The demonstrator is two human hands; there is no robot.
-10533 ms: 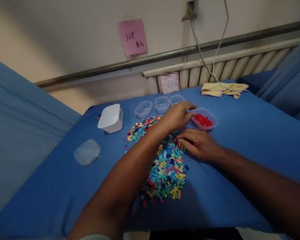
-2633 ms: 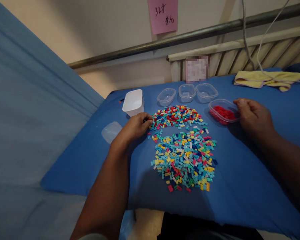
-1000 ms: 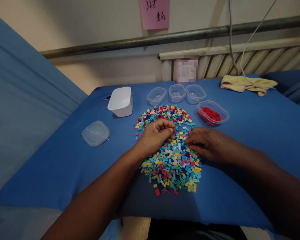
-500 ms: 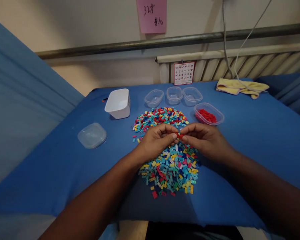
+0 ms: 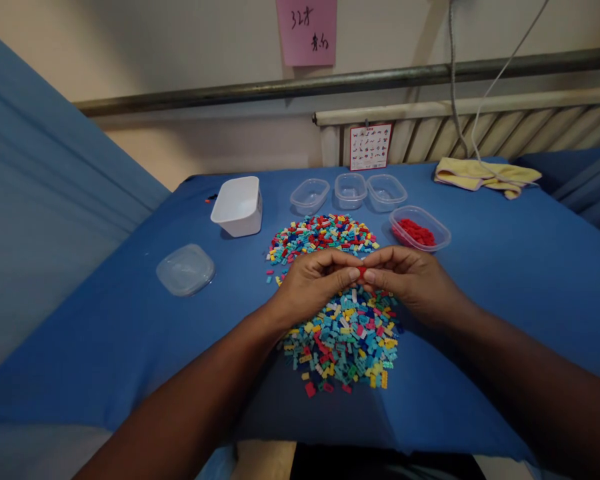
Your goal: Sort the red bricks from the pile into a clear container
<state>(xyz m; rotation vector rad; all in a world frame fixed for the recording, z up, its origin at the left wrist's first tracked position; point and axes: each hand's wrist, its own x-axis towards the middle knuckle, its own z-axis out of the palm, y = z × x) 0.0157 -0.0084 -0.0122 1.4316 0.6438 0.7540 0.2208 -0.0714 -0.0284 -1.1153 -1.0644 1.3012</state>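
Observation:
Over the middle of the table, my left hand [image 5: 317, 280] and my right hand [image 5: 410, 279] meet fingertip to fingertip. Between their thumbs and fingers they pinch red toy bricks [image 5: 362, 271], mostly covered by the fingertips, so I cannot tell how many there are. Below and nearer to me spreads a pile of small mixed-colour toy bricks [image 5: 343, 340]. Another heap of bricks [image 5: 325, 230] lies just beyond my hands. To the right, behind my right hand, a clear plastic tub [image 5: 443, 241] holds red bricks [image 5: 415, 232].
Several clear tubs [image 5: 310, 197] line the back, beside a white bin [image 5: 237, 207]. At the left lies a clear lid [image 5: 185, 270]. A yellow cloth [image 5: 485, 175] rests at the back right, below hanging cords [image 5: 455, 100]. Behind the table, a picture card [image 5: 371, 147] hangs on the radiator.
My fingertips have drawn closer together around the red bricks, which show less now. The view has shifted very slightly; the tubs and piles stay in place.

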